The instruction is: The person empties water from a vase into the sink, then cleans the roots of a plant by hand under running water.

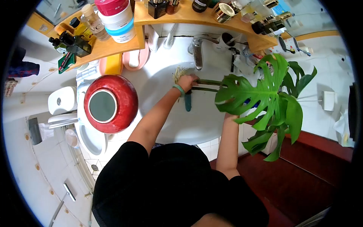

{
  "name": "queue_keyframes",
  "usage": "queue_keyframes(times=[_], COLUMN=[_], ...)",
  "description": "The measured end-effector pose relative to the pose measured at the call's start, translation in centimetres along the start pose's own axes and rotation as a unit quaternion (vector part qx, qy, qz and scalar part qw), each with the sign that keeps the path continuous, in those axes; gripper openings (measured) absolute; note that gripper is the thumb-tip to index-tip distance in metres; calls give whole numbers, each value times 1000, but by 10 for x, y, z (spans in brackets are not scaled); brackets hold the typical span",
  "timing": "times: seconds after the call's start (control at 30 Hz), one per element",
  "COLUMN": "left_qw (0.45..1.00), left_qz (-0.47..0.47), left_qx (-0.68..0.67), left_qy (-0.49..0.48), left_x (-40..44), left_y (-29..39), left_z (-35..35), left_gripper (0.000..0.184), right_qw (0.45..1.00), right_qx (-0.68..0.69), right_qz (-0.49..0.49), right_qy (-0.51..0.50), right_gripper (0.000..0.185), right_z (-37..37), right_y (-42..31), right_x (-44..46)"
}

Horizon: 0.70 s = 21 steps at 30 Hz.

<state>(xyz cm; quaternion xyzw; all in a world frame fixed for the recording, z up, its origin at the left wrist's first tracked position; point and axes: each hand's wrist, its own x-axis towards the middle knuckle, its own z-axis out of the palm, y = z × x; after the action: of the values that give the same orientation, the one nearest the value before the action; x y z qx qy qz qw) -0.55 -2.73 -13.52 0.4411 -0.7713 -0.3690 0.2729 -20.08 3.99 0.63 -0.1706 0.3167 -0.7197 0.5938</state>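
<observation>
My left hand [186, 81], with a green bangle at its wrist, is closed around the lower stems of a monstera plant [261, 94] over the sink. Pale, stringy roots [179, 73] stick out past my fingers. Long stems run right to broad, split green leaves. My right forearm [228, 128] reaches up under the leaves, which cover the fingers of that hand. In the basin, just below my left hand, lies a slim teal object [188, 101] whose kind I cannot make out.
The white sink [166, 125] has a metal faucet [197, 53] at its back. An upturned red pot [126, 104] stands at left. Bottles and jars crowd the wooden shelf [181, 19] above. Cups [227, 39] and toiletries are behind the faucet.
</observation>
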Motion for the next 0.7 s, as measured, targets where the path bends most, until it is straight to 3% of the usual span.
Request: queue_keyframes(times=[0.13,0.2,0.27,0.33,0.4,0.43,0.47,0.5,0.57,0.7], left_qw=[998,983,978,972,979,979,992,996,994,989], left_qz=[-24,-25,5,34,44,44,31,18,-14,-66], left_qx=[-58,-182,-207,-232,-180,-182,-92,-1,32,69], left_qy=[-7,20,19,16,-80,-81,-83,-85,-107,-115], left_x=[2,1,3,5,9,8,7,5,2,-3], left_y=[8,12,16,9,-2,-3,-4,1,10,27], left_z=[-12,-15,-21,-19,-13,-10,-8,-11,-21,-36], left_gripper=[26,24,23,23,22,22,22,23,25,27], right_qw=[998,999,998,995,996,993,990,990,980,983], right_qx=[6,-31,-50,-50,5,61,65,64,38,-26], right_qz=[-64,-24,-1,19,40,59,58,57,65,28], right_qy=[4,17,24,-80,-80,-81,-113,-111,-185,-178], right_gripper=[47,49,50,51,50,49,44,44,39,40], right_z=[16,-5,-17,-22,-23,-23,-40,-41,-43,-31], right_y=[-12,-10,-10,-11,-11,-12,-10,-10,-11,-7], right_x=[3,10,12,10,10,12,17,18,21,15])
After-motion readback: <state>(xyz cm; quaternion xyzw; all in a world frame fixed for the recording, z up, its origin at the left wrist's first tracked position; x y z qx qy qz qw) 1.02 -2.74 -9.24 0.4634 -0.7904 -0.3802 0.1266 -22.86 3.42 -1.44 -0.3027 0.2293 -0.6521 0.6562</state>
